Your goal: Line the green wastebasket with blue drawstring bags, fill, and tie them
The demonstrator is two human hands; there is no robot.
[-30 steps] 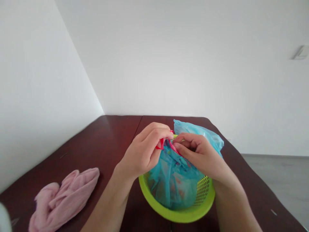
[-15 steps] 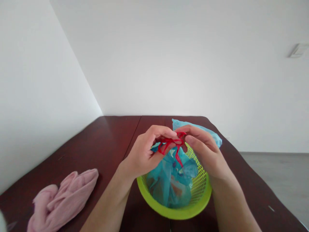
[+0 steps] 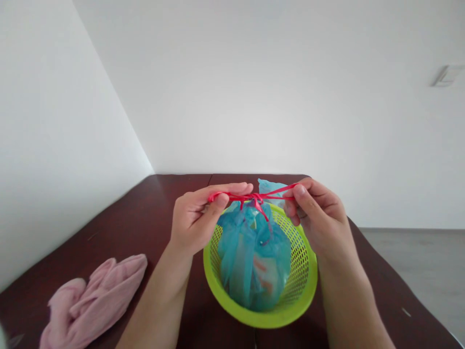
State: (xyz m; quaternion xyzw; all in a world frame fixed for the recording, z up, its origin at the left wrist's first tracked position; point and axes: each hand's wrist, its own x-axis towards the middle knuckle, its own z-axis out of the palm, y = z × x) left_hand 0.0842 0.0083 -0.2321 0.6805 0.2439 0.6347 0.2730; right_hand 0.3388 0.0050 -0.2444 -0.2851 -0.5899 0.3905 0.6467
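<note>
A thin red cord (image 3: 254, 198) runs across the top of the basket and loops around the gathered neck of a crumpled turquoise plastic bag (image 3: 252, 257). My left hand (image 3: 196, 213) pinches one end of the cord between thumb and fingers, and my right hand (image 3: 312, 213) pinches the other end. The cord is stretched taut between them, just above the bag's neck. The bag sits in a lime-green mesh basket (image 3: 303, 291). Something orange shows faintly through the plastic, but its shape is hidden.
The basket stands on a dark reddish-brown wooden table (image 3: 109, 242). A crumpled pink cloth (image 3: 90, 303) lies at the table's front left. White walls rise behind the table, and a grey floor (image 3: 410, 276) shows beyond its right edge.
My hands have moved apart, drawing the red cord out straight and tight around the bag's neck. Earlier the cord lay in loose loops between my closely held fingers.
</note>
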